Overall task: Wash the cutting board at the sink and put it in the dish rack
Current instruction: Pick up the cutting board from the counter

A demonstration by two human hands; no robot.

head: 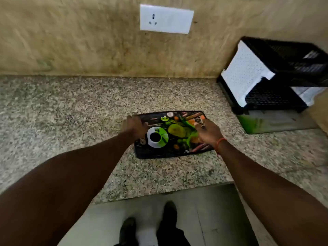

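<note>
The cutting board (174, 132) lies flat on the speckled granite counter (71, 112); it is dark with a printed picture of a cup, green fruit and vegetables. My left hand (135, 127) curls over its left edge, fingers bent around the rim. My right hand (209, 133) rests on the board's right part with fingers spread, an orange thread around the wrist. The dish rack (276, 75), black with white side panels and two tiers, stands at the right against the wall. No sink is in view.
A green-tinted drip tray (269, 122) sits under the rack. A white wall socket (166, 18) is on the beige backsplash. The counter's front edge (159, 192) runs across below the board, with grey floor and my dark shoes (149, 226) beneath.
</note>
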